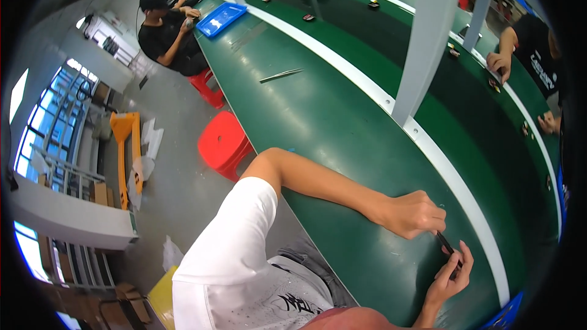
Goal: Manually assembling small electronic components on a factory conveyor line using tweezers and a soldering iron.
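Observation:
Over the green bench (361,250), close to its right-hand white edge strip, my two hands meet at a slim black stick-like object (446,243). My left hand (413,215) is closed, its fingertips pinching the upper end. Lower down, my right hand (451,276) grips the other end between thumb and fingers. The object slants between them, and its exact kind is too small to make out. Part of it is hidden by the fingers. My left forearm lies across the bench.
Farther along the bench lie metal tweezers (281,75) and a blue tray (221,19). Beyond a grey post (426,43), a dark green conveyor belt (367,36) carries several small parts. Co-workers sit far left and across the belt. A red stool (224,140) stands at the bench's left.

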Demonstrator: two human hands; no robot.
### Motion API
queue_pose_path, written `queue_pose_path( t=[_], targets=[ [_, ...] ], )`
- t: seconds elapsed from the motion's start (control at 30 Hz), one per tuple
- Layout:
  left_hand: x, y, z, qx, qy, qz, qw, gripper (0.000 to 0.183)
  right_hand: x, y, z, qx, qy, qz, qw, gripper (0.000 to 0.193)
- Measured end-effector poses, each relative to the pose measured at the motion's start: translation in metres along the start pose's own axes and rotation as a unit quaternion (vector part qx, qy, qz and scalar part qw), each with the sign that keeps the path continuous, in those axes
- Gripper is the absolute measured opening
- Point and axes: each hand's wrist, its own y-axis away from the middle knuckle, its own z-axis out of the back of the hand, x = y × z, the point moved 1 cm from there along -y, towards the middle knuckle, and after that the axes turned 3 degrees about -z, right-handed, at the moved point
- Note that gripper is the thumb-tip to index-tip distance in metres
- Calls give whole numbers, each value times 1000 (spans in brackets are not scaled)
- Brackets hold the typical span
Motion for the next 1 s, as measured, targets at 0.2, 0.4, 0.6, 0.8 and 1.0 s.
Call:
queue_pose_path(
  t=[0.2,0.4,0.6,0.8,1.0],
  targets=[
    [1,-6,-4,13,8,-17,1000,13,19,-6,6,-28,-31,-80,996,35],
    [0,-4,2,17,-1,-12,1000,15,21,-15,0,19,-52,-81,995,37],
    [0,-6,1,30,-4,12,999,22,23,-13,5,19,-1,-49,999,27],
    [-2,-5,9,17,-15,27,999,26,25,-14,-2,36,9,6,999,28],
    [-1,-9,3,20,-5,37,999,23,29,-9,11,32,-2,-23,999,30]
  ],
)
